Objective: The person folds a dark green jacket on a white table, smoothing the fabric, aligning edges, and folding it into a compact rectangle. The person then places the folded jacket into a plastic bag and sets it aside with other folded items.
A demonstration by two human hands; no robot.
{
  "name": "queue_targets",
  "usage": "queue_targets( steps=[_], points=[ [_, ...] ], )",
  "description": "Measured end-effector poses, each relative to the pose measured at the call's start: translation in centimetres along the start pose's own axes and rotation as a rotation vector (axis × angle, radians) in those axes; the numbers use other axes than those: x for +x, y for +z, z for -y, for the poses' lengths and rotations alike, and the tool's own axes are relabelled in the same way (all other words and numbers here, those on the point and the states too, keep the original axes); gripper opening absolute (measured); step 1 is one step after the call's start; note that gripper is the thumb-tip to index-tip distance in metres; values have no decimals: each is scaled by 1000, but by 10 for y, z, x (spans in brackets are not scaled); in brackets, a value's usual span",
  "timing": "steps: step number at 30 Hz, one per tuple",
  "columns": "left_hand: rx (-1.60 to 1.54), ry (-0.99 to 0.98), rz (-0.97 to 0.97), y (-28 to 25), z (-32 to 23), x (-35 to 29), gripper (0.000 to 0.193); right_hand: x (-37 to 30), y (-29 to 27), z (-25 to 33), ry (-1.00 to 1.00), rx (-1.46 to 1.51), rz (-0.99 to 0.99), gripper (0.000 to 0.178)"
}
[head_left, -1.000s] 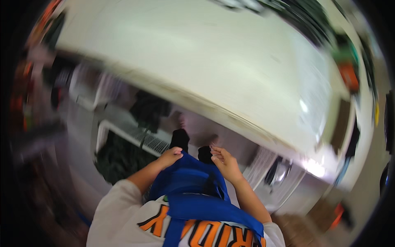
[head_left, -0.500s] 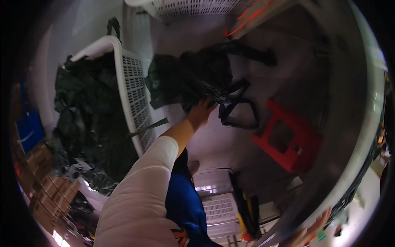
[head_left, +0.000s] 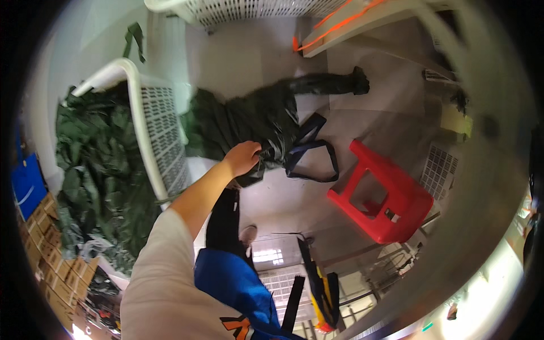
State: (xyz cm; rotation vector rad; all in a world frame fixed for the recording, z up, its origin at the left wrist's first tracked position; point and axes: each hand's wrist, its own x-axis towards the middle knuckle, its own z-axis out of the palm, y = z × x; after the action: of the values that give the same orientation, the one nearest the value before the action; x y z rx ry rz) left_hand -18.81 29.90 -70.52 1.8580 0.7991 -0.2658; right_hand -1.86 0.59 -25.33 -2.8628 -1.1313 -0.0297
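My left hand (head_left: 243, 158) reaches down with its fingers curled closed on the near edge of a dark green garment (head_left: 249, 116). The cloth lies crumpled on the floor, and one sleeve-like part stretches off to the right. Beside it, dark blue straps (head_left: 317, 161) lie in loops; whether they join the garment I cannot tell. To the left, a white plastic basket (head_left: 161, 124) is heaped with similar dark green cloth (head_left: 102, 170). My right hand does not show.
An overturned red plastic stool (head_left: 391, 198) lies to the right. Another white basket (head_left: 260, 10) stands at the far side, near a table edge with an orange strip (head_left: 340, 28). Cardboard boxes (head_left: 56, 266) and a blue bag (head_left: 29, 187) are at the far left.
The view has shifted and become sharper. My left hand has gone from spread fingers on the garment to a closed grip. A hand at the lower right has left view.
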Motion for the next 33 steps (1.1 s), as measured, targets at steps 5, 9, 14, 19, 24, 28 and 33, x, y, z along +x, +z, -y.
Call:
queue_targets(
  steps=[5,9,14,19,24,28,33],
  points=[
    [-383,231,-73,-191,-176,-202,27,-37,-32,40,-3,434,42,73],
    [-905,544,-11,-302,-306,-356,18,-32,-37,129,-61,757,150,108],
    [-1209,1095,-41,-405,-406,-424,12,23,-54,143,296,1621,387,67],
    [-838,1293,-232,-489,-543,-434,12,21,-229,38,387,1807,-40,51],
    [-339,1547,-338,-468,-762,-337,14,-54,-370,-132,355,1904,-912,43],
    [84,1943,-330,-348,-918,-315,17,-115,-409,-304,-83,1997,-289,21],
    [684,1473,-483,-178,-920,-157,65,-116,-323,-376,767,1545,-912,37]
  ],
)
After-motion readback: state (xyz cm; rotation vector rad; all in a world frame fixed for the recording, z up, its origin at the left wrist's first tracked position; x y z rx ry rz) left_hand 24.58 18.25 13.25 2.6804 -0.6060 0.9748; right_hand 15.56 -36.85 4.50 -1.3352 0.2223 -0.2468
